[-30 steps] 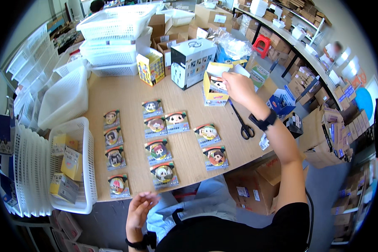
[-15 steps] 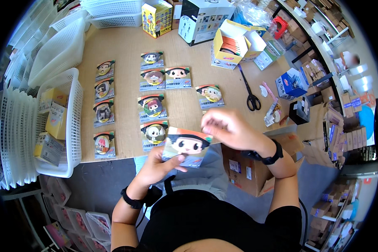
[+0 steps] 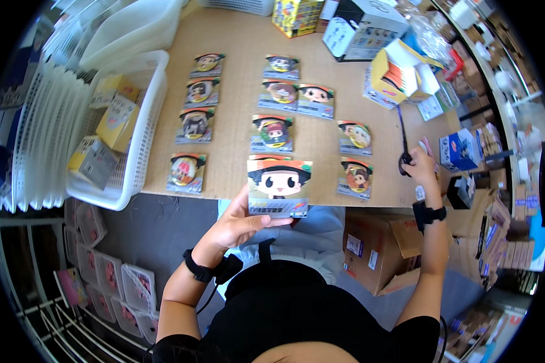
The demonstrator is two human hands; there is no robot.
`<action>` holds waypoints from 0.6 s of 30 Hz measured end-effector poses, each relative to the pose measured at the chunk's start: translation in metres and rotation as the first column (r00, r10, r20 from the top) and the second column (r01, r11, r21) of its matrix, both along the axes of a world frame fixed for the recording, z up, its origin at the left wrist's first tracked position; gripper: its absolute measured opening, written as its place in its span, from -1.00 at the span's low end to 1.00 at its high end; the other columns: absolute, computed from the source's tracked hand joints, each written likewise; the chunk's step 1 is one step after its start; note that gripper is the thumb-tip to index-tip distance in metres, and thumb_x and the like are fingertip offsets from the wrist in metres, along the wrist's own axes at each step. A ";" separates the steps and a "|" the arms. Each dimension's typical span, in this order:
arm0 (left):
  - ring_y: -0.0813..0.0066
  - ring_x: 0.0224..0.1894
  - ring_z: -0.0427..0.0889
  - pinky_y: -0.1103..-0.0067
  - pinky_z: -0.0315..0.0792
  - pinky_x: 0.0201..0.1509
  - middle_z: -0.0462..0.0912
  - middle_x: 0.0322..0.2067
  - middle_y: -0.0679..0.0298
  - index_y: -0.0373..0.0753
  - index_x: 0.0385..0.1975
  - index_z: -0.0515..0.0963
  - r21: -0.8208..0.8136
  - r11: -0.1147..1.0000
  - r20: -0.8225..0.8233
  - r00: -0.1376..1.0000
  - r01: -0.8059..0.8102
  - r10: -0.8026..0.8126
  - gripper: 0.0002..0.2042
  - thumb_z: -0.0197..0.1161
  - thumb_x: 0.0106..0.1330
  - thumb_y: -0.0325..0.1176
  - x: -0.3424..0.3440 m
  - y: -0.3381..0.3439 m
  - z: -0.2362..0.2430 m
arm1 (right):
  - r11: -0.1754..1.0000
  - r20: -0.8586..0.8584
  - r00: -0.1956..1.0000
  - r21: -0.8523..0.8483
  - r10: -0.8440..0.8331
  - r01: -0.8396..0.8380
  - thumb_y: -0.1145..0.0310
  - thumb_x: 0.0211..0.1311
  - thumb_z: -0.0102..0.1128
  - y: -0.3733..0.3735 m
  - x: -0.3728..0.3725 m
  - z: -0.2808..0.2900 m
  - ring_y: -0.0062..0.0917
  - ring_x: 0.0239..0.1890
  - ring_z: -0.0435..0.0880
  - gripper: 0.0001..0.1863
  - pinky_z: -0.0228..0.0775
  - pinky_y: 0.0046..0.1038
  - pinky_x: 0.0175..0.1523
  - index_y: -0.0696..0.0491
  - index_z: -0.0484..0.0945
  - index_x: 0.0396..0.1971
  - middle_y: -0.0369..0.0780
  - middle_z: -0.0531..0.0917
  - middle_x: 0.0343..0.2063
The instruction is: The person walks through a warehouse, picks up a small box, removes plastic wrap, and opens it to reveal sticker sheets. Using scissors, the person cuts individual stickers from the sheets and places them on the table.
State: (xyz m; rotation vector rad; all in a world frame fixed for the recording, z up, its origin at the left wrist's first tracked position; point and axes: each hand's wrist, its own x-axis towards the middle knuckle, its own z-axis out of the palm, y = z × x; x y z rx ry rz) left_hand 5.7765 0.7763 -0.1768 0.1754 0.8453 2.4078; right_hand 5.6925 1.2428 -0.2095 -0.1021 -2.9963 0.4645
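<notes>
My left hand (image 3: 239, 225) grips the lower edge of a flat square packet (image 3: 280, 192) with a cartoon face, thumb in front. It is held up over the table's front edge and partly covers another packet behind it. At the right of the table, the fingers of my right hand (image 3: 424, 166) are closed at the handles of black scissors (image 3: 404, 130), whose blades point away from me. Similar packets lie in columns on the table, many with a round badge-like piece on top, such as one packet (image 3: 354, 177) on the right and another packet (image 3: 186, 173) on the left.
At left, a white plastic basket (image 3: 158, 91) holds small yellow boxes, beside stacked white baskets (image 3: 39, 139). An opened yellow box (image 3: 378, 85) of packets stands at the back right, near a larger printed box (image 3: 360, 30). A cardboard carton (image 3: 375, 251) sits below the table's front edge.
My right hand has moved from beside the held packet to the scissors at the right. The packet is now raised upright in my left hand. The whole view has shifted.
</notes>
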 end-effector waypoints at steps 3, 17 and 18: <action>0.05 0.08 0.36 0.15 0.35 0.09 0.30 0.07 0.02 -0.23 0.19 0.04 0.098 0.995 0.116 0.993 0.004 -0.015 -0.41 0.13 0.16 -0.50 0.001 -0.009 -0.004 | 0.916 0.231 0.973 -0.386 -0.016 0.107 0.60 -0.20 0.14 0.022 -0.001 0.007 -0.52 -0.59 0.56 -0.58 0.38 -0.54 -0.56 0.03 0.34 -0.23 -0.17 0.55 -0.42; 0.59 -0.28 0.58 0.65 0.45 -0.17 0.63 -0.34 0.23 -0.34 -0.26 0.53 -0.352 0.936 0.026 1.000 -0.001 0.011 -0.79 0.28 0.10 -0.46 0.000 -0.012 -0.005 | 0.491 0.372 0.873 -0.851 0.314 0.186 0.55 -0.12 0.27 -0.096 0.105 0.077 -0.64 -0.59 0.54 -0.63 0.38 -0.65 -0.46 0.16 0.36 -0.26 -0.26 0.52 -0.65; 0.61 -0.29 0.58 0.66 0.45 -0.18 0.63 -0.35 0.24 -0.35 -0.27 0.54 -0.367 0.930 0.008 1.000 0.001 0.002 -0.80 0.28 0.10 -0.46 0.002 -0.012 -0.004 | 0.506 0.423 0.839 -0.835 0.341 0.216 0.55 -0.09 0.27 -0.111 0.109 0.084 -0.63 -0.57 0.57 -0.65 0.39 -0.65 -0.44 0.15 0.36 -0.27 -0.24 0.55 -0.64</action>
